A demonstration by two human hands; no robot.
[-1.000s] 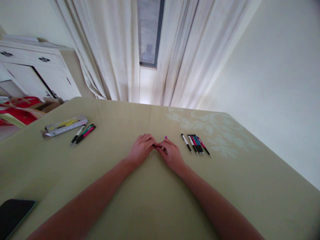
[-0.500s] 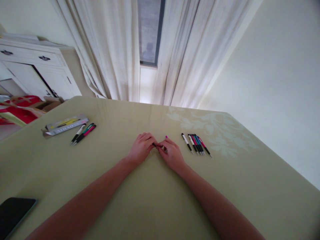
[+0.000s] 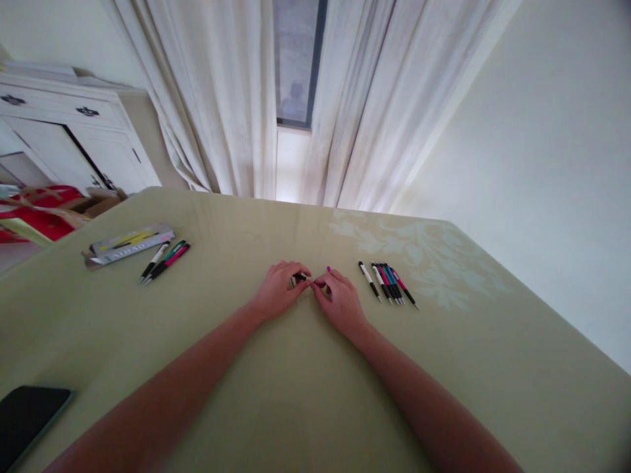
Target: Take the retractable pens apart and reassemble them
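Observation:
My left hand [image 3: 280, 289] is closed in a pinch on a small black pen part [image 3: 300, 276], which shows between thumb and fingers. Its fingertips almost meet those of my right hand [image 3: 340, 301]. That hand is closed too, around a pen piece whose magenta end [image 3: 328, 269] sticks out above the fingers; the rest is hidden. Right of my hands a white-and-black pen [image 3: 369, 280] lies by itself. Close beside it is a row of several pens [image 3: 392, 282] with white, pink, teal and blue barrels and black grips.
At the left of the table [image 3: 236, 394] a few pens [image 3: 165, 261] lie in front of an opened pen box [image 3: 131, 244]. A black phone [image 3: 32, 420] rests at the near left corner. Red packages [image 3: 44, 207] stand beyond the left edge, by a white cabinet [image 3: 79, 125].
My left hand has turned and opened a small gap under its fingers, so more of the black part shows. The fingertips of both hands have drawn slightly apart.

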